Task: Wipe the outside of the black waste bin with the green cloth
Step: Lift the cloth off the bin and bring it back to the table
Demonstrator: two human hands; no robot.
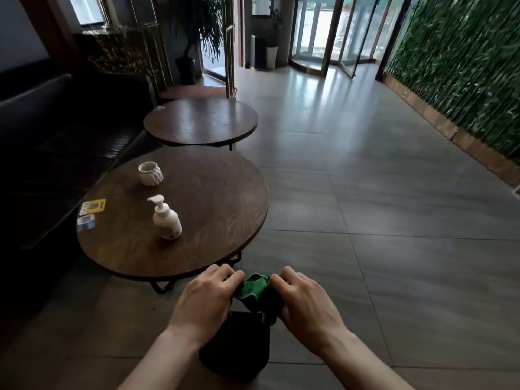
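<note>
- Two hands meet low in the view, at about 6 o'clock, both holding one green cloth bunched between them.
- The left hand has its fingers curled over the cloth's 9 o'clock edge and grips it.
- The right hand grips the opposite edge at 3 o'clock, its fingers curled; a darker fold of the cloth hangs under it.
- The black waste bin stands on the tiled floor right below the hands, at 6 o'clock from the cloth; whether the cloth touches its rim cannot be told.
- A round wooden table lies at 11 o'clock from the hands, bearing a white pump bottle, a white ribbed cup and two small cards at its 9 o'clock edge.
- A second round table sits beyond at 12 o'clock, beside a dark sofa.
- A green plant wall runs along at 2 o'clock.
</note>
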